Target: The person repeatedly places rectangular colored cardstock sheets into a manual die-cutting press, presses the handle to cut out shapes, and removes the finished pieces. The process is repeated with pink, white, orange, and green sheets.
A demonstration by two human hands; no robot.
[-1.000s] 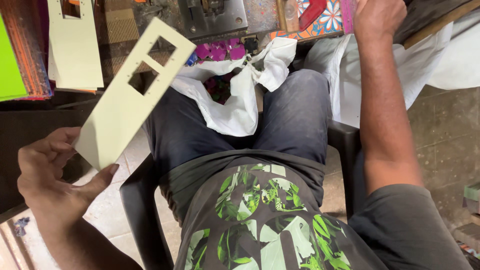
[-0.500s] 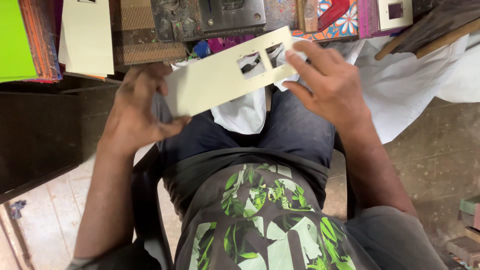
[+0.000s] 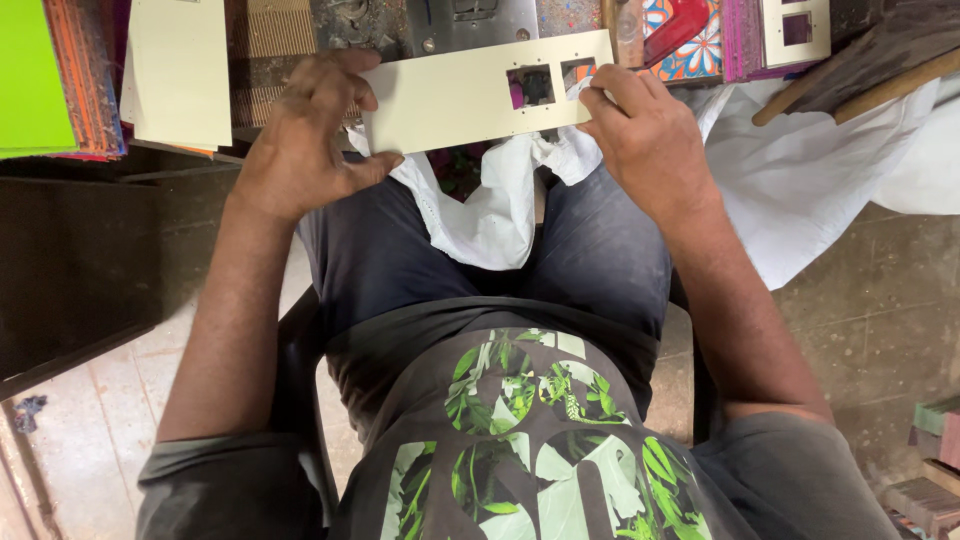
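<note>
I hold a long cream cardboard strip [image 3: 450,95] with two square cut-outs level in front of me, above my knees. My left hand [image 3: 305,135] grips its left end, thumb underneath. My right hand [image 3: 645,135] grips the right end beside the cut-outs, fingertips on the card's edge. A white plastic bag [image 3: 490,205] lies open on my lap just under the strip.
A metal press [image 3: 470,20] stands straight ahead. Cream card sheets [image 3: 180,70] and a stack of green and orange sheets [image 3: 45,80] sit at the left. Colourful patterned sheets [image 3: 690,45], another cut card [image 3: 795,30] and white cloth [image 3: 820,170] are at the right.
The strip went from my left hand alone, held low at the left, to both hands. It has since turned level and moved up toward the press.
</note>
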